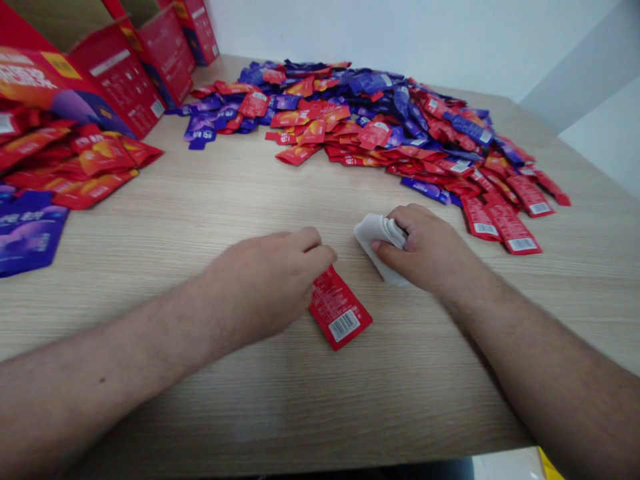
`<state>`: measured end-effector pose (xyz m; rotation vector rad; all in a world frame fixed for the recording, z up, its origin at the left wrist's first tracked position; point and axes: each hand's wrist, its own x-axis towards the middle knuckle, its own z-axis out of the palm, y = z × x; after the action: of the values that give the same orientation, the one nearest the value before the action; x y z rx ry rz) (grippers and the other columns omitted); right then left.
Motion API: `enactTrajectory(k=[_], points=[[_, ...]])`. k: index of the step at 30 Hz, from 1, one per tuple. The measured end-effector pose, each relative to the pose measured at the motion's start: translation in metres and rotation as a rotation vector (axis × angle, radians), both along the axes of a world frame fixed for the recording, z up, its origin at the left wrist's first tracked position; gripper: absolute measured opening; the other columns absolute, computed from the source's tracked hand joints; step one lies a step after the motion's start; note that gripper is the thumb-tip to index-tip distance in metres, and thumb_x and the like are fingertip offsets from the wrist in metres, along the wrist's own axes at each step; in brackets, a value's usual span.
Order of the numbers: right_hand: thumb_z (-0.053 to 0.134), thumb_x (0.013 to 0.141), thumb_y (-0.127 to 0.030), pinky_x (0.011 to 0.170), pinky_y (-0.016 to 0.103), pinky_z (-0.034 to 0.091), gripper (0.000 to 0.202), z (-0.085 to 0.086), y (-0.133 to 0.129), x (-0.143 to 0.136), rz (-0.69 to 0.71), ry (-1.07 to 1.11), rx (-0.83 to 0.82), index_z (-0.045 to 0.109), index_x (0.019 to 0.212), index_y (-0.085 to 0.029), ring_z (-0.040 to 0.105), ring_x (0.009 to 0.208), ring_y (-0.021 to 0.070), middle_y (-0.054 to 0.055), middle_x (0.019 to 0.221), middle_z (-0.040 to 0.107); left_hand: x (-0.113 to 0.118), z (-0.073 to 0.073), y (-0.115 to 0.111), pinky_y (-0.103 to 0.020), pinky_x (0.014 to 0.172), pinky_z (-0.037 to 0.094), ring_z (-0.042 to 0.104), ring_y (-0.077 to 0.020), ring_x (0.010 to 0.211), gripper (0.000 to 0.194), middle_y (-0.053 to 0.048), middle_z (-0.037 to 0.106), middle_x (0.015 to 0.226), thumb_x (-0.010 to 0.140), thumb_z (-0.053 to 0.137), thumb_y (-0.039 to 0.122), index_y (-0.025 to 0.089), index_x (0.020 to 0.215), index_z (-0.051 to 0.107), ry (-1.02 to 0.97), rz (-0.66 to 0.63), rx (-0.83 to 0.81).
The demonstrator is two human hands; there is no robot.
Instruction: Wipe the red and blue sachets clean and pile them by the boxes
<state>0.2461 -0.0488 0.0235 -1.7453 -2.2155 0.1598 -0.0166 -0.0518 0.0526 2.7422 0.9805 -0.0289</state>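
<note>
My left hand (280, 280) pinches the upper end of a red packet (340, 310), whose printed back and barcode face up. The packet hangs just over the table or rests on it; I cannot tell which. To the right, my right hand (425, 247) is closed around a folded white cloth or tissue (383, 243), with the thumb pressed on its near side. A short gap separates the cloth from the red packet.
A wide heap of red and purple packets (360, 120) lies along the back of the wooden table (225, 207). More red packets (85, 163) and a purple packet (30, 230) lie at the left. Open red cartons (120, 80) stand behind them.
</note>
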Motion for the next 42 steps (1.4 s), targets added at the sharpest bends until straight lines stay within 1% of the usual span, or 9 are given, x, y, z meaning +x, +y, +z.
enactTrajectory(k=[3,5,14,19,22,27,32,39,42], points=[[0.065,0.082,-0.034,0.07,0.037,0.042,0.013,-0.001,-0.001,-0.001,0.015,-0.003,-0.017,0.055,0.083,-0.025,0.058,0.08,0.0255,0.006,0.084,0.061,-0.009,-0.008,0.021,-0.037,0.103,0.052,0.067,-0.0227,0.118,0.044,-0.007,0.07,0.131,0.087,0.057,0.01,0.022,0.128,0.07,0.007,-0.06,-0.015],[0.065,0.082,-0.035,0.07,0.037,0.041,0.014,-0.001,-0.001,-0.002,0.019,0.003,-0.023,0.055,0.083,-0.024,0.058,0.08,0.0256,0.006,0.084,0.06,-0.01,-0.009,0.026,-0.038,0.106,0.051,0.066,-0.0231,0.118,0.038,-0.007,0.07,0.129,0.089,0.06,0.014,0.022,0.124,0.072,0.032,-0.089,-0.052],[0.065,0.086,-0.032,0.073,0.04,0.044,0.012,0.019,-0.018,-0.013,0.007,0.045,0.097,0.056,0.084,-0.025,0.06,0.085,0.0288,0.007,0.084,0.061,0.012,-0.01,-0.008,-0.037,0.076,0.058,0.07,-0.0256,0.086,0.029,-0.011,0.067,0.1,0.097,0.067,0.04,0.013,0.106,0.071,0.069,0.154,0.023],[0.064,0.09,-0.03,0.074,0.038,0.047,0.009,0.011,-0.037,-0.034,0.173,0.033,0.107,0.061,0.092,-0.022,0.06,0.088,0.026,0.009,0.094,0.062,0.013,-0.003,-0.021,-0.037,0.072,0.058,0.07,-0.0257,0.084,0.018,-0.009,0.069,0.091,0.1,0.056,0.019,0.015,0.098,0.073,0.144,0.109,0.042],[0.065,0.09,-0.029,0.074,0.037,0.048,0.011,0.004,-0.035,-0.034,0.193,-0.016,0.039,0.062,0.096,-0.021,0.06,0.09,0.0261,0.009,0.098,0.062,0.014,0.001,-0.029,-0.037,0.068,0.059,0.071,-0.026,0.084,0.03,-0.01,0.072,0.095,0.094,0.05,0.003,0.016,0.101,0.076,0.251,0.044,0.021],[0.065,0.091,-0.03,0.074,0.038,0.048,0.012,0.002,-0.028,-0.038,0.068,-0.083,0.063,0.063,0.097,-0.019,0.058,0.09,0.0273,0.011,0.099,0.061,0.014,-0.001,-0.04,-0.038,0.068,0.061,0.071,-0.0266,0.09,0.041,-0.015,0.074,0.109,0.092,0.045,-0.001,0.014,0.112,0.078,0.235,-0.04,0.043],[0.063,0.092,-0.021,0.081,0.036,0.051,0.006,0.0,-0.029,-0.053,0.303,-0.009,0.014,0.064,0.097,-0.02,0.059,0.092,0.0246,0.009,0.102,0.061,0.015,-0.002,-0.037,-0.037,0.066,0.059,0.072,-0.0256,0.087,0.04,-0.014,0.075,0.105,0.092,0.047,-0.001,0.015,0.111,0.079,0.258,-0.011,0.031],[0.067,0.091,-0.025,0.079,0.039,0.049,0.008,-0.001,-0.021,-0.033,-0.001,-0.061,0.116,0.065,0.096,-0.019,0.058,0.093,0.0281,0.01,0.094,0.06,0.015,-0.001,-0.033,-0.036,0.065,0.055,0.071,-0.0255,0.084,0.033,-0.011,0.074,0.097,0.092,0.051,0.002,0.016,0.102,0.079,0.213,-0.05,0.067],[0.064,0.093,-0.022,0.08,0.036,0.051,0.003,-0.002,-0.026,-0.048,0.249,-0.001,0.046,0.065,0.094,-0.021,0.06,0.093,0.0249,0.009,0.098,0.061,0.015,0.001,-0.032,-0.037,0.07,0.058,0.071,-0.0252,0.086,0.035,-0.011,0.075,0.1,0.092,0.05,0.001,0.015,0.106,0.079,0.265,-0.029,0.028]])
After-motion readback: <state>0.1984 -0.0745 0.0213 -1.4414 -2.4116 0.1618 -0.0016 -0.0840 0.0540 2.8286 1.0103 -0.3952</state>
